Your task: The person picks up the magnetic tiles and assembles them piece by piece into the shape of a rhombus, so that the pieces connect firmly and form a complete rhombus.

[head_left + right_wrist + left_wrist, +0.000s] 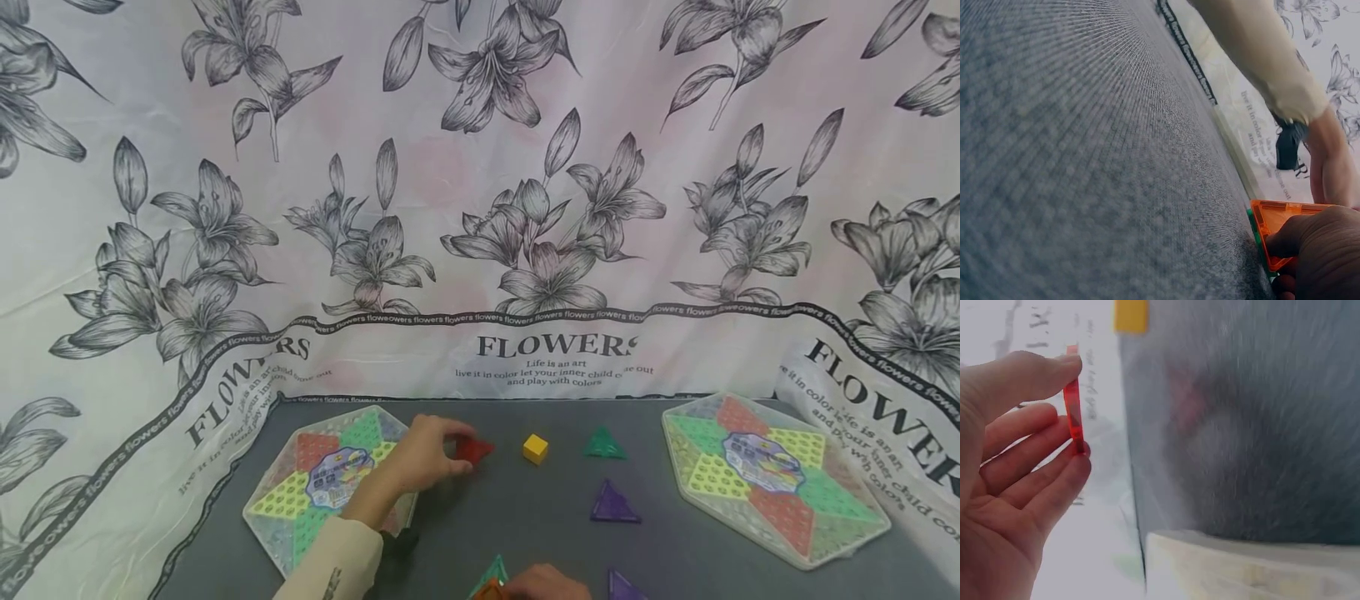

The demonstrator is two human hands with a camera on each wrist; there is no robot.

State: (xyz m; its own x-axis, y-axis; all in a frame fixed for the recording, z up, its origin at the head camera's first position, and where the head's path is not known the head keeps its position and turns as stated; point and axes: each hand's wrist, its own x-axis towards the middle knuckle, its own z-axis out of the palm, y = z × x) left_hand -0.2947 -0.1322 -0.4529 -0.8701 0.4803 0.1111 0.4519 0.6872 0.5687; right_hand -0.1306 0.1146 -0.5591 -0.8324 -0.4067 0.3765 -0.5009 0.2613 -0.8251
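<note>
Toward the back of the grey table, my left hand (423,458) pinches a translucent red tile (472,451). The left wrist view shows this tile edge-on as a thin red strip (1072,403), between the thumb and fingertips. Low at the bottom edge of the head view, my right hand (549,582) grips an orange triangular tile (491,590). A green tile (495,571) stands right against the orange one. The right wrist view has the orange frame (1285,212) under the fingers, with the green edge (1258,240) behind it.
Beyond the left hand sit a small yellow cube (535,449) and a green triangular tile (604,444). Two purple triangular tiles (615,504) lie to the right. Hexagonal boxes with coloured triangles flank the table, one left (281,462) and one right (690,479). A flowered cloth (420,358) hangs behind.
</note>
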